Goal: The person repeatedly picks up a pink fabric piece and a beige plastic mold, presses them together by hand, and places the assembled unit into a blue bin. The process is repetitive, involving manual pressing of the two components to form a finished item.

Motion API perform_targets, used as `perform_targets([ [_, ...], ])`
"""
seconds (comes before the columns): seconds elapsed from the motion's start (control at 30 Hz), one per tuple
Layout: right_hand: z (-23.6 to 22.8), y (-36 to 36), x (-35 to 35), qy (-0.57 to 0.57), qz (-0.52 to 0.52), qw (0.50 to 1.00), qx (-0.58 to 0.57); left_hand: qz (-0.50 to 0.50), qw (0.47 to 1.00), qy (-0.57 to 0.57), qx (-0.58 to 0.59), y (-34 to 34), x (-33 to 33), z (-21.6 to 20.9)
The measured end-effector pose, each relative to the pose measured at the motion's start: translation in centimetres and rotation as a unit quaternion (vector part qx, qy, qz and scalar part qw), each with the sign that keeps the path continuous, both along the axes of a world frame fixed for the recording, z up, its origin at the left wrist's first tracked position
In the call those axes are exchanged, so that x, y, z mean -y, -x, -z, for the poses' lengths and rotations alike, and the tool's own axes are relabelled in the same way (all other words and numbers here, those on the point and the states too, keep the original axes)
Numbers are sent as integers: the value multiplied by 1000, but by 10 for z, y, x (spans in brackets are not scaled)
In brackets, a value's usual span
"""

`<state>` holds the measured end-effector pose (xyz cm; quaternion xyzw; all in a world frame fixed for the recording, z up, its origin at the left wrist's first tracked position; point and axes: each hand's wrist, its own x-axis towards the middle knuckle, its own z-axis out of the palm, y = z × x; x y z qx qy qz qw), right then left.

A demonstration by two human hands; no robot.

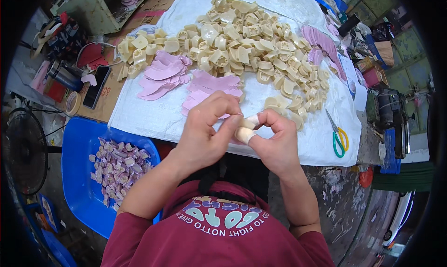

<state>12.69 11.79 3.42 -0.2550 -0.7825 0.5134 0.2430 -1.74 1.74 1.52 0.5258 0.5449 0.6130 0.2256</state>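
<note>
Just over the table's near edge, my left hand [208,134] and my right hand [278,143] meet around a small cream plastic shoe heel [245,123]. Both hands are closed on it with thumbs and fingertips, which hide much of it. Pale finger covers wrap my right thumb and index finger. Right behind my left hand lies a stack of cut pink covering pieces [205,91]; a second pink stack [163,76] sits to its left. A big heap of bare cream heels [247,38] spreads over the white cloth [139,115] beyond.
Scissors [340,141] with green and yellow handles lie at the right. A blue tub [77,160] at lower left holds pink-covered heels [121,169]. Phone [97,87], tape roll [73,103] and thermos [65,76] stand left, near a fan [28,150]. Pink strips [323,43] lie far right.
</note>
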Motion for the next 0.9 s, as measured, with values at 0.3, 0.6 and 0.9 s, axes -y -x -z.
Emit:
perform_targets([
  [0.3,-7,-6,-13,-190,-47,980,-47,40,947,-89,307,-4,8,13],
  [0.6,32,-17,8,327,-53,916,-225,-39,990,-134,3,-15,17,3],
  [0.9,9,-14,16,316,-16,931,-182,-87,964,-95,-232,-15,22,1],
])
